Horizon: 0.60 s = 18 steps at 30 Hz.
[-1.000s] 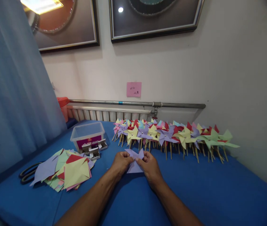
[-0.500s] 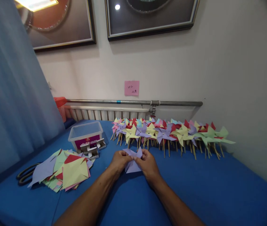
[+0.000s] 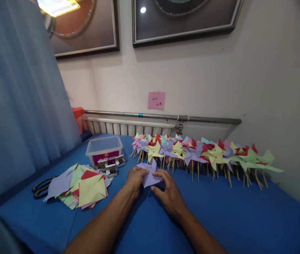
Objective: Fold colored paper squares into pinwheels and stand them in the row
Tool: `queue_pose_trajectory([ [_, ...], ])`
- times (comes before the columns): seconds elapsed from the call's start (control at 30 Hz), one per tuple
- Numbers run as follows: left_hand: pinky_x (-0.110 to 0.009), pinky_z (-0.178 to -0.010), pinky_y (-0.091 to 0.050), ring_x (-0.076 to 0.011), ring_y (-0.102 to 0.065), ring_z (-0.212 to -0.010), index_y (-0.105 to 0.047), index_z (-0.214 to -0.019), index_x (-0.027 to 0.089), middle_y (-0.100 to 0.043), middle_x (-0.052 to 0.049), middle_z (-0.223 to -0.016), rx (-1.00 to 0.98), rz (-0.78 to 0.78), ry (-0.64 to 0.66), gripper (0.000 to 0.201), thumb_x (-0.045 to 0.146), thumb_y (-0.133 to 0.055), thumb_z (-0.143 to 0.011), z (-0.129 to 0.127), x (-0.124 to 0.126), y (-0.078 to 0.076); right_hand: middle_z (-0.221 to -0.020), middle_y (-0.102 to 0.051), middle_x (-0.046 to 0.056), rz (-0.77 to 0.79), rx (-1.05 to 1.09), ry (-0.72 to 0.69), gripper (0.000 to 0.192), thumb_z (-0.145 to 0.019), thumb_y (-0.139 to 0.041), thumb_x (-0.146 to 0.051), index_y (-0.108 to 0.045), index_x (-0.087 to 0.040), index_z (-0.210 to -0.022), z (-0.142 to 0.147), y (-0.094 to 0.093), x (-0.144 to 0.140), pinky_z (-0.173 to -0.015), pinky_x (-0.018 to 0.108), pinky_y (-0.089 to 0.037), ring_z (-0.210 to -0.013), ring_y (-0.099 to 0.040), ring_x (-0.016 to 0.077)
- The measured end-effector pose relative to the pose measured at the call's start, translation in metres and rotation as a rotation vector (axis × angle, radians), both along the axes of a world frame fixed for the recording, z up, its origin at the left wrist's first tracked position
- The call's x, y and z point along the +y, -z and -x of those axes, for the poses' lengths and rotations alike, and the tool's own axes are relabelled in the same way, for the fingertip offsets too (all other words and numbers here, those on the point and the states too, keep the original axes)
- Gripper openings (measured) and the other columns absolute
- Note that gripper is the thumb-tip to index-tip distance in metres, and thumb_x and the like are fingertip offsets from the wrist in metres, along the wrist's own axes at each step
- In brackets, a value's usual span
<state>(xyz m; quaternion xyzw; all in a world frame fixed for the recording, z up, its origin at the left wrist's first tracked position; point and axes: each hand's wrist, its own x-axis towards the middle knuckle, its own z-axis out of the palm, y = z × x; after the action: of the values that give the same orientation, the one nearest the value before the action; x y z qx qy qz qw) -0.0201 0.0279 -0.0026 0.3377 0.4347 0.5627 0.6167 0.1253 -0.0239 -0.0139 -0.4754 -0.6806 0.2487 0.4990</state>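
1. Head view: both hands meet at the middle of the blue bench (image 3: 245,218), on a lilac paper pinwheel (image 3: 150,176).
2. Left hand (image 3: 135,178) pinches the pinwheel's left edge, fingers closed on the paper.
3. Right hand (image 3: 169,192) is spread, fingertips touching the pinwheel's near right edge.
4. Just beyond the hands, a row of finished pinwheels on sticks (image 3: 205,155) runs along the far wall.
5. To the left lies a pile of coloured paper squares (image 3: 82,185), with scissors (image 3: 41,187) at its left edge.
6. A clear plastic box (image 3: 104,150) sits far left, small staple boxes (image 3: 112,166) just in front.
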Motion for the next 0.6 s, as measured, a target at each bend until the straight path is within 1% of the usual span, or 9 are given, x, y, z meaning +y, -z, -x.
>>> queue_pose_trajectory([
  [0.07, -0.024, -0.050, -0.039, -0.0124, -0.054, -0.049, -0.062, -0.061, 0.014, -0.063, -0.002, -0.056, 0.039, -0.018, 0.020, 0.016, 0.019, -0.076, -0.053, -0.001, 0.000, 0.004, -0.124, -0.064, 0.008, -0.016, 0.010, 0.044, 0.018, -0.078, -0.067, -0.036, -0.071, -0.026, -0.093, 0.002, 0.000, 0.000, -0.105, 0.043, -0.045, -0.119, -0.060, 0.0271],
  [0.1, -0.023, -0.049, -0.037, -0.0113, -0.052, -0.048, -0.063, -0.061, 0.014, -0.062, -0.001, -0.054, 0.067, -0.020, 0.031, 0.016, 0.019, -0.075, -0.053, -0.002, 0.000, 0.005, -0.121, -0.065, 0.008, -0.015, 0.029, 0.070, 0.017, -0.081, -0.065, -0.040, -0.071, -0.025, -0.086, 0.002, 0.001, 0.001, -0.104, 0.042, -0.045, -0.116, -0.062, 0.0268],
  [0.2, -0.023, -0.047, -0.032, -0.0092, -0.045, -0.044, -0.062, -0.058, 0.015, -0.057, 0.001, -0.050, 0.125, -0.017, 0.053, 0.014, 0.020, -0.073, -0.052, -0.004, 0.001, 0.010, -0.111, -0.068, 0.010, 0.005, 0.099, 0.150, 0.027, -0.083, -0.062, -0.047, -0.069, -0.023, -0.073, 0.002, 0.004, 0.006, -0.098, 0.040, -0.047, -0.108, -0.064, 0.0269],
  [0.3, -0.023, -0.048, -0.034, -0.0103, -0.048, -0.046, -0.062, -0.060, 0.015, -0.059, 0.001, -0.052, 0.128, -0.018, 0.044, 0.015, 0.020, -0.073, -0.051, -0.006, 0.002, 0.014, -0.107, -0.071, 0.011, 0.052, 0.163, 0.208, 0.030, -0.080, -0.062, -0.049, -0.066, -0.022, -0.067, 0.003, 0.007, 0.010, -0.090, 0.038, -0.049, -0.101, -0.066, 0.0277],
  [0.4, -0.024, -0.049, -0.037, -0.0110, -0.050, -0.047, -0.062, -0.061, 0.016, -0.061, 0.001, -0.053, 0.122, -0.018, 0.036, 0.017, 0.021, -0.075, -0.051, -0.008, 0.002, 0.014, -0.101, -0.075, 0.010, 0.104, 0.209, 0.227, 0.029, -0.078, -0.063, -0.047, -0.064, -0.022, -0.063, 0.004, 0.008, 0.011, -0.084, 0.036, -0.049, -0.093, -0.068, 0.0262],
  [0.5, -0.024, -0.048, -0.036, -0.0110, -0.050, -0.046, -0.061, -0.059, 0.016, -0.061, 0.000, -0.052, 0.131, -0.007, 0.027, 0.017, 0.023, -0.075, -0.052, -0.008, 0.000, 0.012, -0.084, -0.076, 0.006, 0.159, 0.241, 0.241, 0.026, -0.077, -0.062, -0.043, -0.060, -0.023, -0.061, 0.006, 0.009, 0.012, -0.077, 0.033, -0.049, -0.082, -0.067, 0.0240],
  [0.6, -0.024, -0.048, -0.036, -0.0110, -0.050, -0.046, -0.060, -0.057, 0.016, -0.061, 0.000, -0.051, 0.126, -0.002, 0.032, 0.017, 0.022, -0.075, -0.052, -0.009, -0.003, 0.008, -0.068, -0.070, 0.002, 0.187, 0.234, 0.269, 0.024, -0.075, -0.062, -0.041, -0.058, -0.024, -0.059, 0.007, 0.009, 0.012, -0.069, 0.031, -0.047, -0.072, -0.064, 0.0215],
])
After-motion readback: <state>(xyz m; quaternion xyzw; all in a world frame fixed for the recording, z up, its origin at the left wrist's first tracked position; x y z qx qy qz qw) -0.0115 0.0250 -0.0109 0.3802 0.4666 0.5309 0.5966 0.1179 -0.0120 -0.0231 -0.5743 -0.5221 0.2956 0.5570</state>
